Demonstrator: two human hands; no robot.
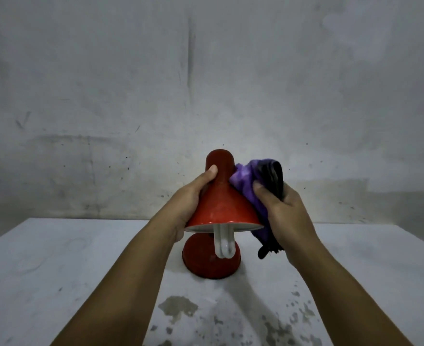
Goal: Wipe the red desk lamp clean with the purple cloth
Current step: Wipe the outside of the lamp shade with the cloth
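White desk [56,270], stained at its near edge, carries the red desk lamp [222,203]. Left hand [188,203] grips the shade's left side, thumb on the neck. Right hand [286,211] holds the bunched purple cloth [246,181], fingers curled round it, pressing it against the shade's right side.

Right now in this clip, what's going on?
A person is cleaning a red lamp standing on a white table. The left hand grips the shade from its left side, thumb up near the neck, steadying it. The right hand holds a bunched purple cloth against the shade's right side. The lamp's base sits on the table and a white bulb sticks out below the shade. Dark spots mark the table nearer the camera.
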